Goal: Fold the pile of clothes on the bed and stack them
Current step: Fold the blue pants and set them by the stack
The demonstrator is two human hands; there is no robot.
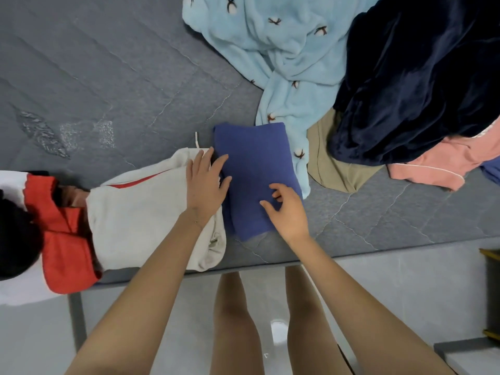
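Observation:
A folded blue cloth (pixel 254 161) lies near the front edge of the grey bed (pixel 113 85). My left hand (pixel 205 182) rests flat with straight fingers across its left edge, partly over a folded cream garment (pixel 143 212). My right hand (pixel 286 209) touches the blue cloth's lower right part with loosely bent fingers. The unfolded pile lies at the back right: a light blue fleece (pixel 270 50), a dark navy plush garment (pixel 416 85), a tan piece (pixel 327 158) and a pink piece (pixel 438 161).
Left of the cream garment lie a red garment (pixel 65 239) and something black (pixel 16 236) at the bed's front left corner. The bed's front edge runs just below my hands, with pale floor (pixel 405 288) and my legs beneath. A dark yellow-edged object (pixel 491 293) stands at the right.

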